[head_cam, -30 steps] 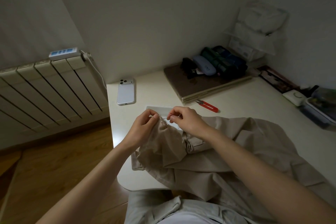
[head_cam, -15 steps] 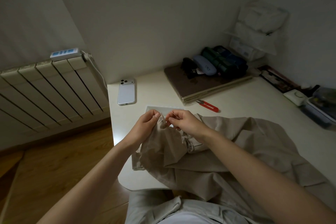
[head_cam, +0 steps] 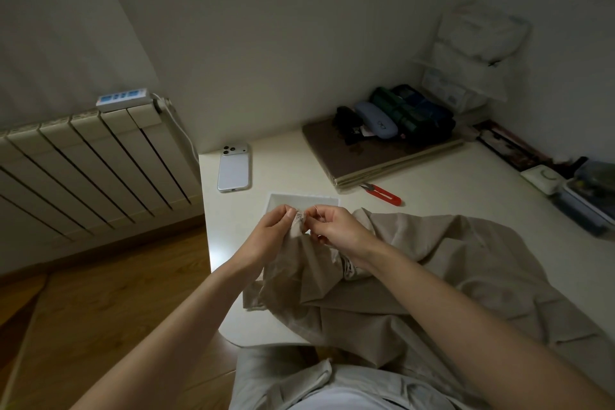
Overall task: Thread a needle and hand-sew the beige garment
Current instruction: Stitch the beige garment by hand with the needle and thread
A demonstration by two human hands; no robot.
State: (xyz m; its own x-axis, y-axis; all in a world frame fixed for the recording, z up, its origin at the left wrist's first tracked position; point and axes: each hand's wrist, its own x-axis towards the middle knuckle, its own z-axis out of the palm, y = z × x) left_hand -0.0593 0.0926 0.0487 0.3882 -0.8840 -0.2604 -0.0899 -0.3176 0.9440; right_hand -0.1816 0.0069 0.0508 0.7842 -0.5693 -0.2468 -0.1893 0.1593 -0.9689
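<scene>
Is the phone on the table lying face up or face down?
Face down: the phone shows its camera lenses and plain back.

White table (head_cam: 449,190), beige garment (head_cam: 449,270), white phone (head_cam: 233,167), red snips (head_cam: 382,194), brown board (head_cam: 366,156), white sheet (head_cam: 299,201)

Dim room, soft shadows, wide-angle edge distortion

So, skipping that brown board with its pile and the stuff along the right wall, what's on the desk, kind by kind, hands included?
Hands: 2, the left hand and the right hand
Beige garment: 1, pinched by the left hand
Needle: 1, barely visible, pinched by the right hand
Phone: 1
Red snips: 1
White sheet: 1
Total: 7
</scene>
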